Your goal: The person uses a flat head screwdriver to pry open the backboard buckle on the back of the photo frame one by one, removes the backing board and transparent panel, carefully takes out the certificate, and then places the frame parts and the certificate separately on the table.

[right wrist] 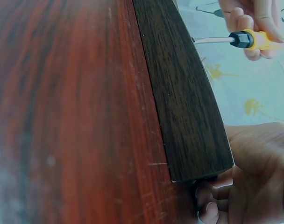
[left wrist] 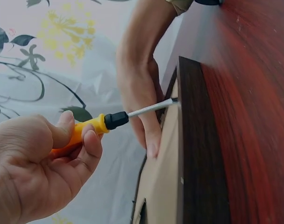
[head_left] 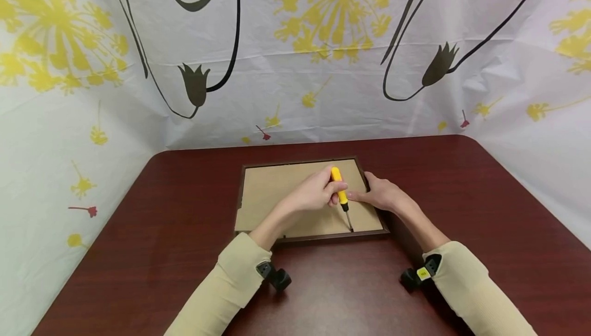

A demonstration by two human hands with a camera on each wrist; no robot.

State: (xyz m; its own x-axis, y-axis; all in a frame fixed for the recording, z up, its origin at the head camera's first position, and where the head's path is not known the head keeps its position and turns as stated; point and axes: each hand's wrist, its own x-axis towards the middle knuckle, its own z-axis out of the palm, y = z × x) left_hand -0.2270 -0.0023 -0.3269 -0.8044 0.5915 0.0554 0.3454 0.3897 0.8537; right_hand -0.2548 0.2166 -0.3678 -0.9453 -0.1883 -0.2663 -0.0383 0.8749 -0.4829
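A picture frame (head_left: 318, 238) with a dark wood-grain border lies face down on the table, its tan backing board (head_left: 277, 184) showing. My left hand (head_left: 314, 191) grips a screwdriver (head_left: 338, 182) by its yellow handle. The screwdriver leans, and its metal tip meets the inner edge of the near border, toward the right corner. In the left wrist view the tip of the shaft (left wrist: 151, 108) touches where board and border join. My right hand (head_left: 383, 193) holds the frame's right side, thumb on the board and fingers curled around the outer edge (right wrist: 209, 205).
The frame lies on a dark red wooden table (head_left: 184, 197), in its middle toward the back. A white cloth (head_left: 286, 69) with yellow flowers and dark stems hangs behind the table and along both sides. A small dark fastener (left wrist: 143, 210) shows at the frame's inner edge.
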